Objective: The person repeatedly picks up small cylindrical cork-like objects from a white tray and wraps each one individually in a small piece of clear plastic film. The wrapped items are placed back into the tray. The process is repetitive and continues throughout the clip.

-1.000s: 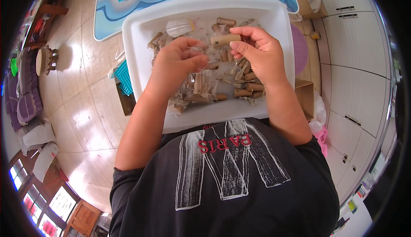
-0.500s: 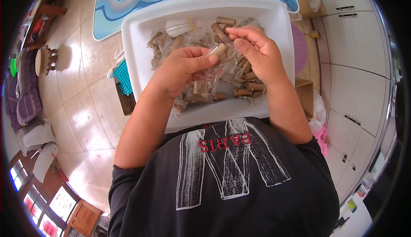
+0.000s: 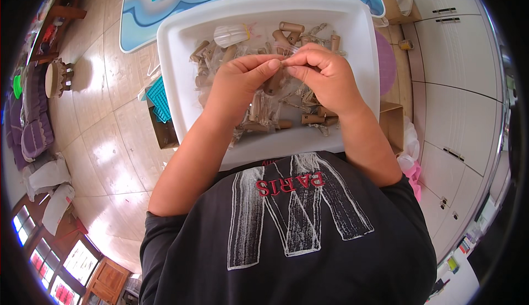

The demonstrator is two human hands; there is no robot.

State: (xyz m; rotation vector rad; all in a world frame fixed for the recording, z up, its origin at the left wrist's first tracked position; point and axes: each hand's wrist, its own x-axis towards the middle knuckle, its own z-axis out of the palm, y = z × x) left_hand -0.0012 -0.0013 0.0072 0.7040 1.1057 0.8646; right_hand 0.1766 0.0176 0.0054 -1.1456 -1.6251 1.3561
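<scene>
On the far left we've got a small stool (image 3: 57, 79) on the shiny floor (image 3: 104, 107); next, a teal mat (image 3: 160, 100) sticks up just beside our big white tub (image 3: 171, 82); in the tub there's a banded bundle of clear sleeves (image 3: 230, 36), and just below it our left hand (image 3: 238, 82) has thumb and forefinger pinched on a clear bag (image 3: 284, 79); a brown tube (image 3: 273, 87) hangs under our fingertips, over the tub, and looks to be inside that bag, though it's too murky to swear to; our right hand (image 3: 328, 82) pinches the same bag, its fingertips meeting the left's; further right we see a purple disc (image 3: 387, 65), then white cabinets (image 3: 457, 107).
</scene>
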